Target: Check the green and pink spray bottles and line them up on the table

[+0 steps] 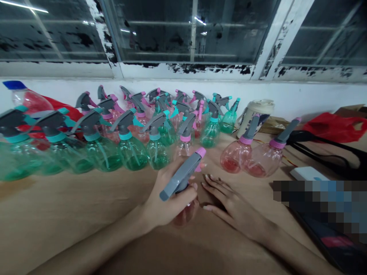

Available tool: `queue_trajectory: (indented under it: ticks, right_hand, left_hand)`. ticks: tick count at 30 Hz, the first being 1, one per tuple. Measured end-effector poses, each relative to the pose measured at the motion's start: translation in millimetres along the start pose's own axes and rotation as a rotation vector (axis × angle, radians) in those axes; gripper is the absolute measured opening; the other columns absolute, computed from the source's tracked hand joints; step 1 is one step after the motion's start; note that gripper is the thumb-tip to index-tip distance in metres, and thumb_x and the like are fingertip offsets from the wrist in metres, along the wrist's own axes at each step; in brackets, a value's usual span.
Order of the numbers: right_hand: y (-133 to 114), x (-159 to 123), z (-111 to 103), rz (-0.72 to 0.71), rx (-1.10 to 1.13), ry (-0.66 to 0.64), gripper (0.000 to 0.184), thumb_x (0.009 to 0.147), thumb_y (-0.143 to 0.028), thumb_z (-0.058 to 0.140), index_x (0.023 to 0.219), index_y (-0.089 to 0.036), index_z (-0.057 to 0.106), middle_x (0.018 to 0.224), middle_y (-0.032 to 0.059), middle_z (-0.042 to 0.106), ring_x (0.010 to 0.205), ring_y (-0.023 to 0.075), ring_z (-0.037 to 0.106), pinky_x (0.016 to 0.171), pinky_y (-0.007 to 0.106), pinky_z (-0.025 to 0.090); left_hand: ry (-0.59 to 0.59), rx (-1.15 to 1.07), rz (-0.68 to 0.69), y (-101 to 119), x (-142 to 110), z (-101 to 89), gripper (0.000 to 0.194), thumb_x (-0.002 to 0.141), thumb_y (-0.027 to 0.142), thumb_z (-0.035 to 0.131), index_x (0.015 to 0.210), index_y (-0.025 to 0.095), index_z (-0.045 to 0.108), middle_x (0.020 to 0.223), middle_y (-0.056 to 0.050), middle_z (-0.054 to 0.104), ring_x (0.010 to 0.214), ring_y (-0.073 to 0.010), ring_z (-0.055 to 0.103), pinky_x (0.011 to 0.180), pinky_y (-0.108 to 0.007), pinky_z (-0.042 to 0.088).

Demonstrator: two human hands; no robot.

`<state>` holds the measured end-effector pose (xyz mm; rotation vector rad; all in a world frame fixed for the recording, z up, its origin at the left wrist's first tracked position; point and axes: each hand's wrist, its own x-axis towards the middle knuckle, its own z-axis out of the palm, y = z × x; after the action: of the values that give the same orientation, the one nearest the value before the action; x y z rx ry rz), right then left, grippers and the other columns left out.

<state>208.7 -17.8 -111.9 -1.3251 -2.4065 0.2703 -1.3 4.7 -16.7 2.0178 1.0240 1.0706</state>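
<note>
Dark printing is carried by a white container (254,114) near the wall, but it is too small and blurred to be read; a light blue mark, also unreadable, is borne by a small white box (309,173) at the right. A pink spray bottle (186,214) is held in the left hand (163,202), low over the brown table (86,214) and nearest to the camera of all the bottles. Its see-through body is enclosed by the curled fingers, which are wrapped around the far side, while the thumb is laid across the near side; the lower part of the body is left showing beneath the hand. Its grey spray head is seen above the grip, with the pink nozzle directed forward and to the right. Whether the bottle's base is touching the table cannot be told. The left forearm is brought in from the lower left. The right hand (231,202) is laid palm down on the table just beside the bottle, apart from it, with its fingers extended and slightly spread and the thumb held away from them; the right forearm is angled in from the lower right. A row of green spray bottles (133,154) is stood at the left, with more pink and green ones grouped behind, and two pink-collared bottles (262,160) are placed beyond the right hand, near black straps (323,147) and a red bag (335,128).
</note>
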Motion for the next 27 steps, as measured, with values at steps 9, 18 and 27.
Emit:
queue_trajectory:
  ticks: [9,18,27]
  right_hand:
    - [3.8,-0.7,2.6,-0.004,-0.018,-0.023,0.057,0.091,-0.046,0.048,0.139,-0.018,0.040,0.146,0.0095,0.039,0.136,0.0237,0.032,0.110,0.047,0.031]
    - [3.2,-0.5,3.3,-0.014,-0.057,-0.030,0.057,0.092,-0.045,0.046,0.140,-0.018,0.038,0.147,0.0093,0.038,0.136,0.0235,0.032,0.110,0.048,0.030]
    - [2.7,-1.1,2.8,-0.041,-0.137,-0.035,0.057,0.093,-0.044,0.044,0.139,-0.012,0.039,0.147,0.0111,0.036,0.136,0.0227,0.032,0.109,0.046,0.032]
  left_hand:
    - [0.018,-0.008,0.105,-2.1,-2.1,0.0,0.028,0.073,0.017,0.048,0.095,0.024,0.064,0.084,0.000,0.063,0.067,-0.0162,0.059,0.068,-0.031,0.051]
    - [0.057,-0.037,0.081,-2.3,0.1,1.4,0.020,0.070,0.016,0.050,0.087,0.022,0.059,0.075,0.001,0.060,0.063,-0.0166,0.058,0.065,-0.032,0.050]
    - [-0.006,-0.132,0.038,-3.9,2.5,-0.8,0.014,0.070,0.017,0.051,0.080,0.023,0.057,0.063,0.005,0.054,0.057,-0.0138,0.052,0.055,-0.026,0.045]
